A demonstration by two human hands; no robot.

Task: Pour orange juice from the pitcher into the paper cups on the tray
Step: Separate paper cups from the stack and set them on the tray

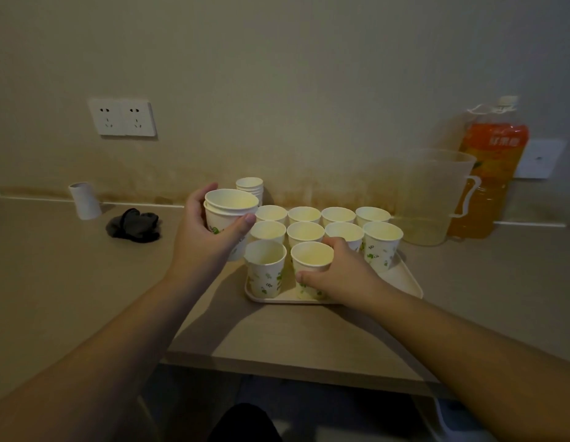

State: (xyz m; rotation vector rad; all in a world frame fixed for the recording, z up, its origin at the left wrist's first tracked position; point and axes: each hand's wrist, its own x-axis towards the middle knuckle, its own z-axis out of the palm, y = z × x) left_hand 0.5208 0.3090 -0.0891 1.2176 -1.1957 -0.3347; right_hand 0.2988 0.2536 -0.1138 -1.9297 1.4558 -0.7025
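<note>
A beige tray (405, 279) on the counter holds several white paper cups with green leaf prints, all looking empty. My left hand (207, 244) grips a nested stack of cups (231, 212) just left of the tray. My right hand (338, 272) holds the front middle cup (311, 255), which stands on the tray. A clear plastic pitcher (433, 196) stands to the right of the tray and looks almost empty. Behind it stands a large orange juice bottle (488, 167).
Another stack of cups (250, 186) stands behind the tray near the wall. A white cylinder (84, 200) and a dark crumpled cloth (135, 224) lie at the left. The counter's front edge (277, 368) runs below my arms. Wall sockets (122, 117) sit above.
</note>
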